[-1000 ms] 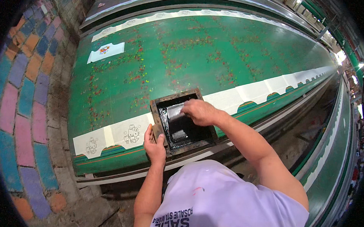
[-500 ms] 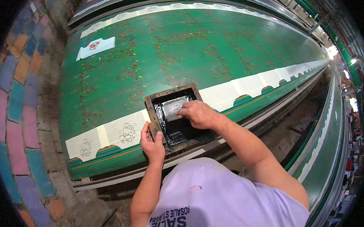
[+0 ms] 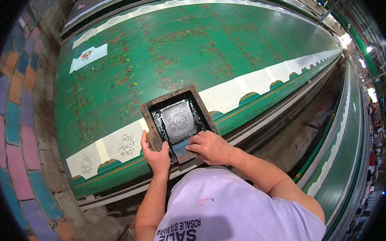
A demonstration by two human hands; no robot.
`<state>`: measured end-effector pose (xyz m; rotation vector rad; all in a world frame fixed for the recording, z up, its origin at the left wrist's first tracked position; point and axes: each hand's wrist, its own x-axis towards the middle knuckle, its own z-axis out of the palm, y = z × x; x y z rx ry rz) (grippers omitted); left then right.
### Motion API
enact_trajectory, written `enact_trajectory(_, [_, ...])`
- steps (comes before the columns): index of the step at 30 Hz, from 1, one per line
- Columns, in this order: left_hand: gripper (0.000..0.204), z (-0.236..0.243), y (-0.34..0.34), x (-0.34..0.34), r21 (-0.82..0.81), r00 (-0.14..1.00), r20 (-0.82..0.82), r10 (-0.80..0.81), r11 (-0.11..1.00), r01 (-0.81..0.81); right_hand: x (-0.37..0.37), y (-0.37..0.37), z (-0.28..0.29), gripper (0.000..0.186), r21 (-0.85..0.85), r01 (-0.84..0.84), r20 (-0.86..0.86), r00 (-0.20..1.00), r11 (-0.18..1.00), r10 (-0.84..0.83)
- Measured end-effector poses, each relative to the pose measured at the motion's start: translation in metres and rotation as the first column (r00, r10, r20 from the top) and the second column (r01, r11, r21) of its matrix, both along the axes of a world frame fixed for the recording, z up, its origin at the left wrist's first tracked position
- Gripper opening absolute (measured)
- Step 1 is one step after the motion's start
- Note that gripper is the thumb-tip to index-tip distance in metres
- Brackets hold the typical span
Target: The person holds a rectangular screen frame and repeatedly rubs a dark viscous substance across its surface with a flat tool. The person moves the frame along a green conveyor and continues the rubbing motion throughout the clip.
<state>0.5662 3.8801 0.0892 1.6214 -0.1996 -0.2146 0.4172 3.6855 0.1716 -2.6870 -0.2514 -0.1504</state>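
Observation:
A wooden screen-printing frame (image 3: 168, 96) lies over the white cloth pieces along the table's near edge. Inside it, black ink rims a pale mesh window (image 3: 179, 121) bearing a cartoon line drawing. My left hand (image 3: 157, 157) grips the frame's left side, thumb over the rim near the corner. At the frame's near end, my right hand (image 3: 211, 147) has its fingers closed on a blue squeegee (image 3: 181, 150), partly hidden by them. Left of the frame, a white cloth piece (image 3: 126, 144) carries the outlined cartoon figure, with another printed piece (image 3: 86, 164) beyond it.
The long green table (image 3: 173, 56) is speckled with paint. A white cutout with a coloured print (image 3: 88, 56) lies at the far left. White pieces (image 3: 222, 95) continue rightward along the near edge. A painted brick wall (image 3: 19, 141) stands left; another green table (image 3: 339, 170) is at right.
My right hand has drawn the squeegee from the middle of the screen toward me to the near end, uncovering the mesh drawing. My left hand keeps its grip. The whole view has shifted slightly.

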Motion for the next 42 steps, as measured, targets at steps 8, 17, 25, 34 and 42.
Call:
enact_trajectory(8, [0.095,0.019,-0.021,-0.014,-0.021,0.997,0.033,0.072,0.997,-0.071,-0.050,-0.041,-0.025,0.035,0.391,0.391,0.172,0.858,0.833,-0.484])
enact_trajectory(17, [0.094,0.012,-0.136,-0.075,-0.065,0.995,0.087,0.051,0.997,-0.046,-0.117,-0.138,-0.045,0.033,0.514,0.514,0.093,0.762,0.686,-0.641])
enact_trajectory(25, [0.092,0.011,-0.208,-0.112,-0.046,0.998,0.029,0.052,0.998,-0.051,-0.156,-0.216,-0.045,0.035,0.500,0.508,0.086,0.777,0.701,-0.624])
enact_trajectory(34, [0.091,0.007,-0.220,-0.114,-0.036,0.997,0.019,0.081,0.996,-0.080,-0.146,-0.217,-0.008,0.038,0.206,0.200,0.241,0.938,0.958,-0.248])
enact_trajectory(42, [0.091,0.001,-0.222,-0.111,0.047,0.996,-0.007,0.088,0.995,-0.087,-0.094,-0.214,0.012,0.041,-0.194,-0.056,-0.104,0.994,0.979,0.036])
